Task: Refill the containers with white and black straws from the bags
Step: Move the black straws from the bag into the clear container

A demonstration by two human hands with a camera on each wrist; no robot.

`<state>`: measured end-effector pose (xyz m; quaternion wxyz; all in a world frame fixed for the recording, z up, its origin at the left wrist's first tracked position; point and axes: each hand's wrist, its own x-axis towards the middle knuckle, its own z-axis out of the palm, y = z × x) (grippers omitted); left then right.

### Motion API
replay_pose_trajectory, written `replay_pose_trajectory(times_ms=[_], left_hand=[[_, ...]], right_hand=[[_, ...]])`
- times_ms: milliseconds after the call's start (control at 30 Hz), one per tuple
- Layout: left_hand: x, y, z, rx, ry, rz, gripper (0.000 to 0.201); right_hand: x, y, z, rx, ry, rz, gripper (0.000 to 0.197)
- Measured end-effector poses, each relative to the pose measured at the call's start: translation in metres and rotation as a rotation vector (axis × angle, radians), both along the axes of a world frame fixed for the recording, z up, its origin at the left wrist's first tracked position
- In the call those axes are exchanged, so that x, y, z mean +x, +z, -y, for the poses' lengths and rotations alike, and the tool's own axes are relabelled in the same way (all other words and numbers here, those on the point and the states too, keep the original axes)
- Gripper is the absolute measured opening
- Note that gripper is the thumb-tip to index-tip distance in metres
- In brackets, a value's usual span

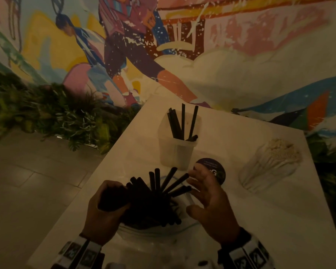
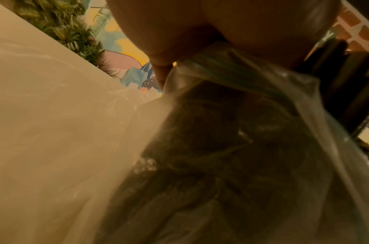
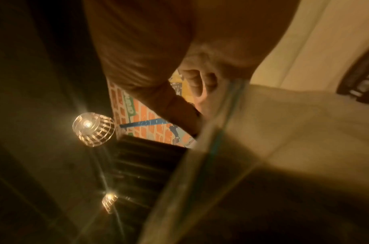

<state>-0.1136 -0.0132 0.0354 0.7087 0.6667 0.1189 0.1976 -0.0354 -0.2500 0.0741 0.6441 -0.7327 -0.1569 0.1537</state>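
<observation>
Both hands hide most black straws; bag blurred.

Black straws, seemingly white table

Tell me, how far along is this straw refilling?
Early, it seems. The clear container holds only a few black straws. In hand: the left hand grips a bunch of black straws at the open bag; the right hand is spread beside them. The white straws lie untouched.
</observation>
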Motion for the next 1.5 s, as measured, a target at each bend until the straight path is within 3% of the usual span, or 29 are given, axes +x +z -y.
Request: replay_pose_trajectory(times_ms=[100,233,367,467,567,833,1067,1233,1367,1500], left_hand=[[0.0,0.001,0.0,-0.003,-0.02,0.007,0.032],[0.0,0.007,0.005,-0.009,-0.019,0.008,0.03],[0.0,0.01,0.007,0.035,-0.01,0.001,0.036],[-0.001,0.01,0.008,0.033,-0.008,0.0,0.038],[-0.002,0.007,0.006,0.046,0.0,-0.009,0.035],[-0.003,0.014,0.01,-0.005,0.017,0.019,0.047],[-0.003,0.012,0.01,0.001,-0.001,0.015,0.053],[-0.003,0.01,0.007,0.009,-0.012,0.009,0.036],[-0.002,0.008,0.008,0.003,-0.02,0.014,0.037],[-0.001,0.009,0.006,0.044,-0.017,0.008,0.034]], right_hand=[[0.015,0.0,-0.012,-0.1,0.054,0.074,0.086],[0.03,0.002,-0.034,-0.197,0.125,0.205,0.057],[0.02,-0.002,-0.052,-0.131,0.112,0.38,0.028],[0.008,-0.008,-0.057,-0.027,0.055,0.48,0.018],[0.001,-0.012,-0.058,-0.004,0.078,0.512,0.017],[0.0,-0.032,-0.049,0.049,0.095,0.208,0.022],[0.008,-0.036,-0.051,0.028,-0.025,0.26,0.026],[0.01,-0.025,-0.047,-0.001,-0.08,0.466,0.015],[0.015,-0.045,-0.048,-0.162,0.053,0.406,0.01],[0.02,-0.046,-0.051,-0.027,-0.029,0.322,0.012]])
